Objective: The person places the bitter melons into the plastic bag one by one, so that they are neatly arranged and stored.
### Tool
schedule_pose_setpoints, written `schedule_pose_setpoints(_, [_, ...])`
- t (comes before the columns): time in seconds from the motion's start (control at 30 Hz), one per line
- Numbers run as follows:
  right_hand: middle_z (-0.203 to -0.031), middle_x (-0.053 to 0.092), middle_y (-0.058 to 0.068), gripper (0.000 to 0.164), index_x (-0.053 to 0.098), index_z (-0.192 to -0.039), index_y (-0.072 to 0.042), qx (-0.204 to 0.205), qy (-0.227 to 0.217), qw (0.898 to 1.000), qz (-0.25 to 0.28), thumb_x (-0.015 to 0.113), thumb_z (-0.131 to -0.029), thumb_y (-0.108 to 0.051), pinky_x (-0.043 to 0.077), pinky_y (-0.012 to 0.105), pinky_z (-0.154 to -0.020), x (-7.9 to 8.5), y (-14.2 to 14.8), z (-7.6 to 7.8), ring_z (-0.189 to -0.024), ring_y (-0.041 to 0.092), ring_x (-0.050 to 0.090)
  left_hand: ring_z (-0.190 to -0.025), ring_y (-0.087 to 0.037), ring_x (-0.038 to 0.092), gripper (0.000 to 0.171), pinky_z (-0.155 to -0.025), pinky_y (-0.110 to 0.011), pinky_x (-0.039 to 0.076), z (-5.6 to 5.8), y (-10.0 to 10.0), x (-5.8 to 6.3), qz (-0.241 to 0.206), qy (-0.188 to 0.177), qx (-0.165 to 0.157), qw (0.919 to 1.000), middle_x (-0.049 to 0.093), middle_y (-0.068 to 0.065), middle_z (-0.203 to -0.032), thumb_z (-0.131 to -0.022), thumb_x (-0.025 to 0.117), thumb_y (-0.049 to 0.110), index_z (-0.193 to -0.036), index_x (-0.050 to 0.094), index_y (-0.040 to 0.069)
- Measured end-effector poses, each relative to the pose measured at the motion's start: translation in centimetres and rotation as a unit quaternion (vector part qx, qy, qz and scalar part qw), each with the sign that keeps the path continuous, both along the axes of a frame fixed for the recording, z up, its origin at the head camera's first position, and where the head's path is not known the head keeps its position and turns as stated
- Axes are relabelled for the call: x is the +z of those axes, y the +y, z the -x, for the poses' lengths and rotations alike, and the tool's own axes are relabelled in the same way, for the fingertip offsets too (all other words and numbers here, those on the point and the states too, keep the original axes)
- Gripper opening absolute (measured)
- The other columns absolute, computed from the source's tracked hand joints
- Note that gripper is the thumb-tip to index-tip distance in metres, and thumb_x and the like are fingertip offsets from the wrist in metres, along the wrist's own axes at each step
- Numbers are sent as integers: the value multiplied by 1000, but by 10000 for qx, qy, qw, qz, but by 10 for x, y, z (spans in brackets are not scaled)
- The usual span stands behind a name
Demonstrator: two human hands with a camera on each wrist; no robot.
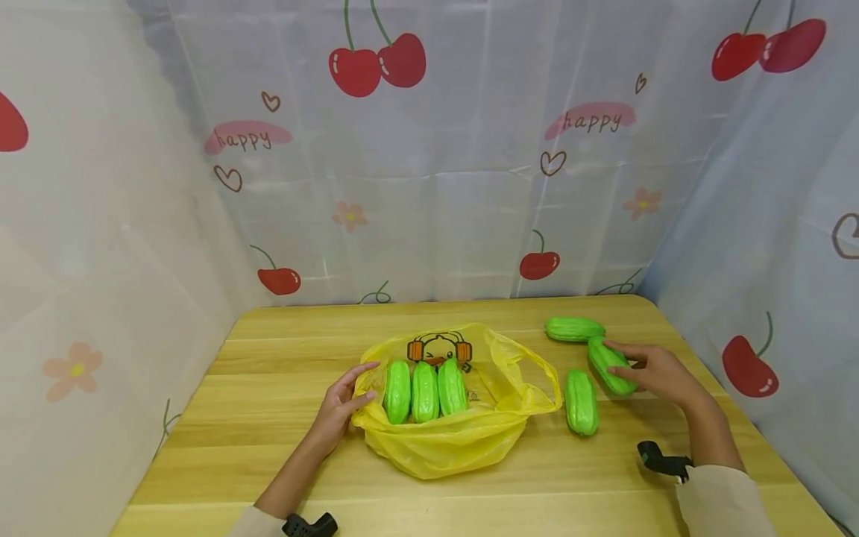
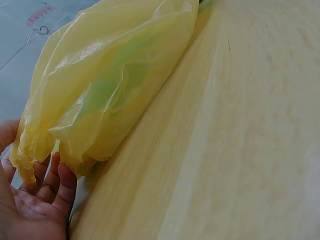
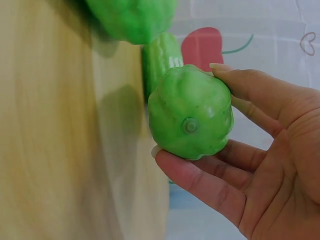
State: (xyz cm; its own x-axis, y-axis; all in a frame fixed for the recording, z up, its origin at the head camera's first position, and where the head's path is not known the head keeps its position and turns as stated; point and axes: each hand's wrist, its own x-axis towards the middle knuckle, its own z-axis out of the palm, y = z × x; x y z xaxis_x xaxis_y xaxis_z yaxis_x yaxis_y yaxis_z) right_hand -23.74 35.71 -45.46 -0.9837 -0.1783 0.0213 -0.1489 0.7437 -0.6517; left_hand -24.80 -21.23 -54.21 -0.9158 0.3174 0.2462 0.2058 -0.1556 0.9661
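A yellow plastic bag (image 1: 443,451) with a duck print lies with its mouth open on the table. Inside it, three green ridged gourds (image 1: 425,393) sit side by side. My left hand (image 1: 338,406) holds the bag's left rim; in the left wrist view the thin plastic (image 2: 75,120) bunches between thumb and fingers. To the right of the bag, my right hand (image 1: 661,373) grips another green ridged gourd (image 3: 190,112) between thumb and fingers, its nubbed end facing the right wrist camera.
Two more gourds lie near the right hand, one crosswise (image 1: 575,329) at the back and one lengthwise (image 1: 581,403) beside the bag's handle (image 1: 546,380). The wooden table (image 1: 268,418) is bounded by a cherry-print curtain (image 1: 443,179) behind and at both sides.
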Motion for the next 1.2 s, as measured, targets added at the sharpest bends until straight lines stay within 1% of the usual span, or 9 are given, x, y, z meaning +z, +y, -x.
schedule_pose_setpoints(0.13, [-138,55,33,61,51,-148,-3,38,99,9999,60,70,-97,-30,59,38,-65,6,0,-2,-90,24,66,-154,-24,11,52,-113,-13,24,-1,0,0,30,-16,18,10000,37,-18,-159,-99,62,4,-148,46,0])
schedule_pose_setpoints(0.23, [-138,55,33,61,50,-149,-3,53,122,9998,113,70,-98,-30,58,38,-64,12,-2,-4,-87,23,66,-155,-23,10,52,-113,-12,23,-1,0,-1,70,4,12,10000,37,-18,-159,-99,61,4,-149,46,0])
schedule_pose_setpoints(0.37, [-141,53,31,61,49,-151,-6,80,215,9997,96,69,-98,-31,57,35,-64,18,-5,-6,-96,31,66,-155,-24,10,52,-113,-13,24,-1,0,-1,45,12,-13,10000,36,-18,-159,-99,61,4,-148,46,-1])
schedule_pose_setpoints(0.47, [-145,51,30,60,48,-152,-7,138,316,9993,120,67,-100,-31,56,33,-67,23,-8,-7,-108,39,64,-154,-24,12,52,-113,-14,26,-1,0,1,24,2,-9,10000,36,-18,-159,-99,62,4,-148,46,-1])
schedule_pose_setpoints(0.7, [-147,51,25,61,47,-153,-11,87,336,9990,288,66,-100,-35,58,36,-70,29,-12,-9,-107,34,64,-154,-25,12,52,-113,-14,27,-1,0,1,77,6,-10,10000,36,-18,-159,-99,61,4,-149,46,0])
schedule_pose_setpoints(0.87, [-149,49,25,62,46,-153,-12,93,350,9990,264,64,-100,-38,56,33,-71,35,-14,-10,-114,41,61,-154,-25,13,52,-113,-15,28,-1,0,2,53,5,-16,10000,36,-18,-159,-99,61,4,-149,46,0])
schedule_pose_setpoints(1.03, [-148,49,25,61,47,-153,-13,75,473,9987,195,65,-100,-37,55,32,-73,39,-17,-12,-115,43,61,-154,-25,13,53,-113,-15,28,-1,0,1,28,2,-29,10000,36,-18,-159,-99,61,4,-149,46,0])
schedule_pose_setpoints(1.13, [-147,51,24,61,47,-153,-13,58,514,9985,172,65,-100,-37,55,31,-73,42,-19,-13,-112,39,63,-154,-25,13,53,-113,-16,29,-1,0,1,-11,-9,-63,10000,35,-18,-159,-99,61,4,-149,45,-1])
schedule_pose_setpoints(1.2, [-146,52,23,61,48,-153,-14,41,533,9985,149,66,-99,-38,55,31,-74,44,-21,-14,-109,31,64,-153,-25,14,53,-113,-17,30,-1,0,1,-30,-12,-76,10000,35,-18,-159,-99,61,3,-149,45,-1])
